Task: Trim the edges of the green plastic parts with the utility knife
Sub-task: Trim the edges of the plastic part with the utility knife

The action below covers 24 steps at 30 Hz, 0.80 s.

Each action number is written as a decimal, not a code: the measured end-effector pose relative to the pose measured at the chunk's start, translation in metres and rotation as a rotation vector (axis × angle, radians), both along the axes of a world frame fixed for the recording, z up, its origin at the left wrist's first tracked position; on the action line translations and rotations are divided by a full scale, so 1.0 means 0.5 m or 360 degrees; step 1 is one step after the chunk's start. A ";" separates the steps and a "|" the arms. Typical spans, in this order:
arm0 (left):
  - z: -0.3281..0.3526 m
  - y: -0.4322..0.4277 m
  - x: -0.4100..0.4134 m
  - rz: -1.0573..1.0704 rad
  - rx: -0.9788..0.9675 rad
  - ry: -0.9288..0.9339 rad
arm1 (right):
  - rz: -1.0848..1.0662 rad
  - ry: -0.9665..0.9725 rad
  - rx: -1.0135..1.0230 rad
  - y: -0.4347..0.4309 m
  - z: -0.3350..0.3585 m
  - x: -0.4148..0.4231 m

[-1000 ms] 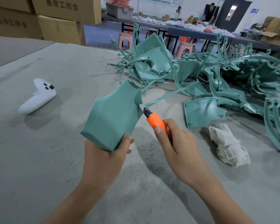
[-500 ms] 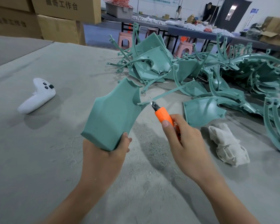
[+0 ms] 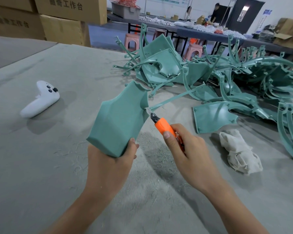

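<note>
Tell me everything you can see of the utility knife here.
The utility knife has an orange plastic body and a dark metal nose. The right hand grips it, thumb on top, hiding its rear. It points forward and left, tip at the right edge of the green part that the left hand holds up.

The characters 曲奇工作台 are printed in dark ink on the top cardboard box (image 3: 69,9) stacked at the far left. The same line is seen, dimmer, on the neighbouring box (image 3: 12,22). The blue wall notice (image 3: 267,12) at the far right cannot be read.
</note>
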<state>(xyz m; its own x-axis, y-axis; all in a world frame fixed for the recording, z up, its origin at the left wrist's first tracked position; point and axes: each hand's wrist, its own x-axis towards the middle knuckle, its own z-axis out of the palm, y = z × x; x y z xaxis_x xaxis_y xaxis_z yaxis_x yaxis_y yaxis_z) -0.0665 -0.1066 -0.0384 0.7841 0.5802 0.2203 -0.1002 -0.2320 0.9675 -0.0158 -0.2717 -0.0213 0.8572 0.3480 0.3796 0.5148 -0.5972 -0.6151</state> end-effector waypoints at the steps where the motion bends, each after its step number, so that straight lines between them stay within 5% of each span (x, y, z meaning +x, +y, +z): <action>1: -0.001 0.000 0.000 0.0002 0.0013 0.0003 | -0.0005 0.0002 -0.0001 0.000 0.000 0.000; 24: -0.005 0.004 0.000 0.0059 0.0129 -0.0022 | -0.0052 0.0000 -0.0041 -0.005 0.005 0.000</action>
